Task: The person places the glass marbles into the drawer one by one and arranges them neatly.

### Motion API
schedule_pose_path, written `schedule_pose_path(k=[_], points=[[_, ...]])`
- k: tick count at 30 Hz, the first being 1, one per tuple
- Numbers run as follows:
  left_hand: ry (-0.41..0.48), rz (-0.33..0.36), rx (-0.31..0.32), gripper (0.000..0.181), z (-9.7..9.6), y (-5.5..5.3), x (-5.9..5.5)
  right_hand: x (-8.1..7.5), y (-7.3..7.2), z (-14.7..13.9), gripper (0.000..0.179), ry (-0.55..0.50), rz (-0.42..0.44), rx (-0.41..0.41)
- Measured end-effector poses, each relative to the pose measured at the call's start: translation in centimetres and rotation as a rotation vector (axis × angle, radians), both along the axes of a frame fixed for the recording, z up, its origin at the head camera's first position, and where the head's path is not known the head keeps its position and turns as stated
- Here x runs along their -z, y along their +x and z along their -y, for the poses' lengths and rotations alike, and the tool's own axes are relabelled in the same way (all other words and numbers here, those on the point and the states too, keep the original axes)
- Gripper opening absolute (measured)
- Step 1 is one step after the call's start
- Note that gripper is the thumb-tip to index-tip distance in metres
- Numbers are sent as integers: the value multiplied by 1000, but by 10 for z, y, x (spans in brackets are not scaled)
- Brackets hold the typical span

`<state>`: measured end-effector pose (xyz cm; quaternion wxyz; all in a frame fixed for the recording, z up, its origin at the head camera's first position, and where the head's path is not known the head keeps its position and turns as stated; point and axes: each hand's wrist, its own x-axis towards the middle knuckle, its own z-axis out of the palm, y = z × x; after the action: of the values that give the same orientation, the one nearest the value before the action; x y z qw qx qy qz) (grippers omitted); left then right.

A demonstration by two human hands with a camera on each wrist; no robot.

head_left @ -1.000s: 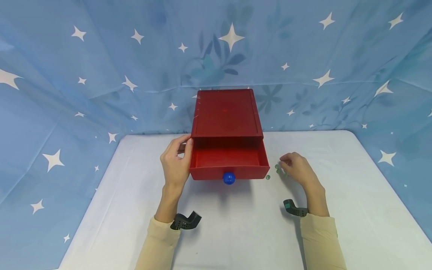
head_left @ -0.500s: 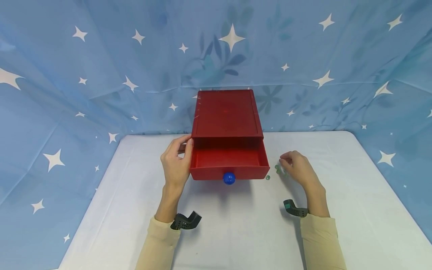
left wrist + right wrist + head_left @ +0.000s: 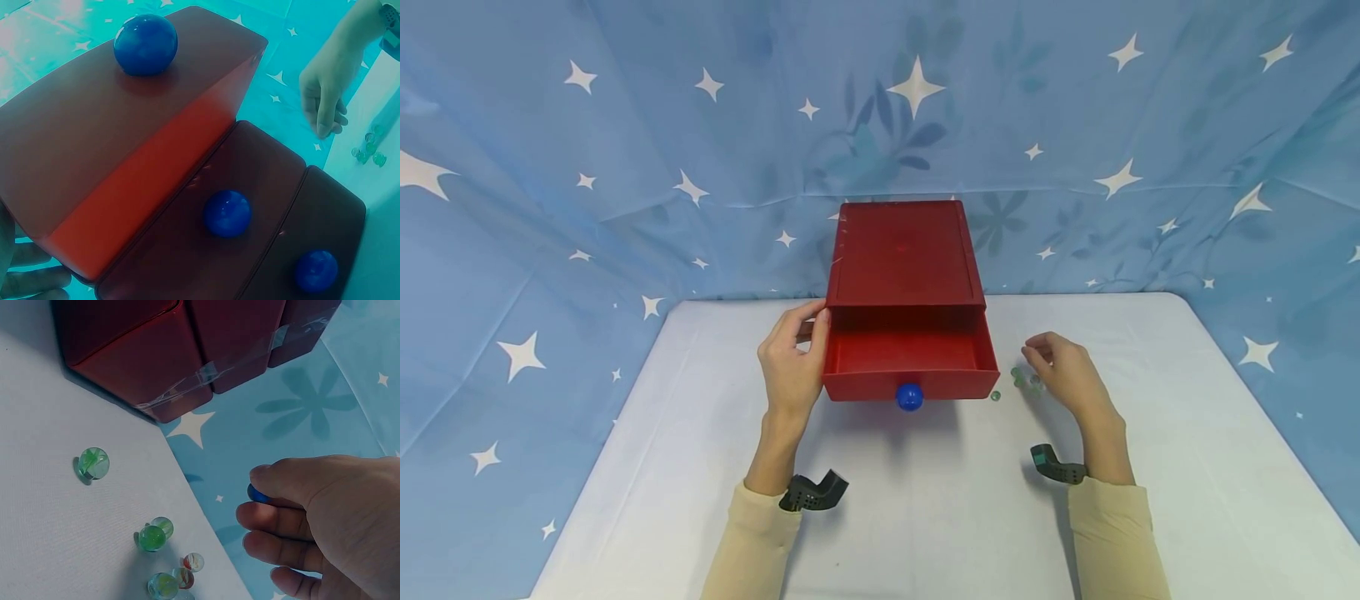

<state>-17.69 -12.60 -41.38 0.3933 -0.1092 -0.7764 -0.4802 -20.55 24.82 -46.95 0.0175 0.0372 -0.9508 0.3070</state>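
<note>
A red drawer unit [image 3: 902,250] with blue round knobs stands on the white table. Its top drawer [image 3: 910,354] is pulled out; the part of its inside that shows holds nothing. At the unit's left side, my left hand [image 3: 793,362] rests fingertips and thumb near the drawer's edge; its fingers [image 3: 34,278] show at the lower left of the left wrist view. To the right of the unit, my right hand [image 3: 1063,371] hovers over the table, pinching a small blue marble [image 3: 257,494] between thumb and finger. Below it lie several green glass marbles [image 3: 152,539].
One green marble [image 3: 94,464] lies apart, closer to the unit. A reddish clear marble [image 3: 194,562] is among the group. Two lower drawers with knobs [image 3: 227,214] are shut. Behind the table hangs a blue curtain [image 3: 715,150] with stars.
My right hand has risen very slightly above the marbles. The left hand and the drawer unit keep their places; the whole view has shifted a few pixels.
</note>
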Motion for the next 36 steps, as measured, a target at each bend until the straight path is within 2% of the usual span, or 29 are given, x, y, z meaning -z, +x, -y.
schedule_pose_path(k=[8,16,36], points=[[3,-3,2,22,0,0,0,-1,1,1,34,-2,-23,6],[3,-6,2,22,0,-1,0,-3,2,1,29,6,-83,11],[0,-10,1,22,1,-1,1,-8,4,2,29,15,-103,13]])
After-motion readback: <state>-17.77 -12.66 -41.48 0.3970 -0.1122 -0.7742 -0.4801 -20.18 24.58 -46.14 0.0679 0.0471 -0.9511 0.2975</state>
